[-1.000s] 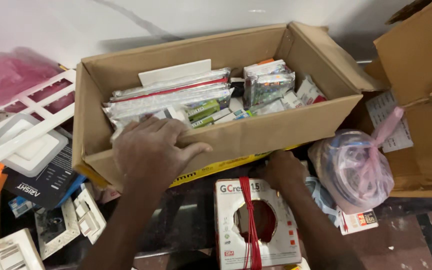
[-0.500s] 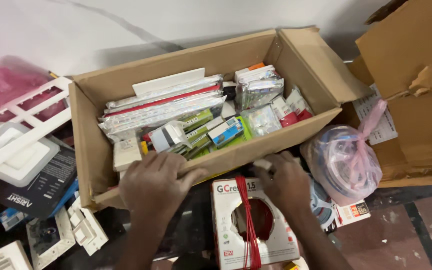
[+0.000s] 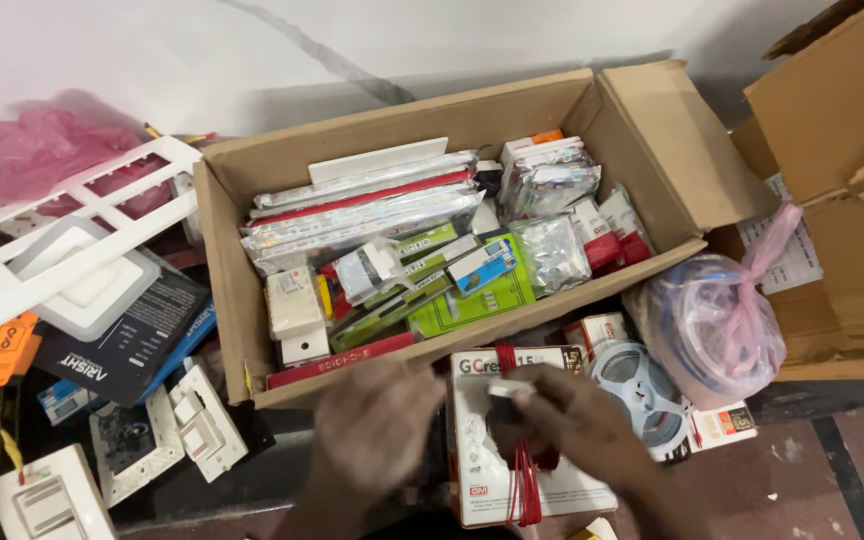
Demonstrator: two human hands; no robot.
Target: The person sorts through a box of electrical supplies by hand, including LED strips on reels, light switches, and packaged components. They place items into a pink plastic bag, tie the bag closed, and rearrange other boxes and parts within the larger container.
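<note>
The right hand pinches a small dark-and-white part over the white boxed wire coil at six o'clock; the blurred left hand hovers beside it, finger state unclear; the cardboard box at twelve o'clock remains full, so sorting looks barely begun.

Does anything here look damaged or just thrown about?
The brown carton at right has a torn, peeling patch. Switch plates lie scattered at left, and packets are jumbled askew in the open cardboard box. Both hands are too blurred to judge.
</note>
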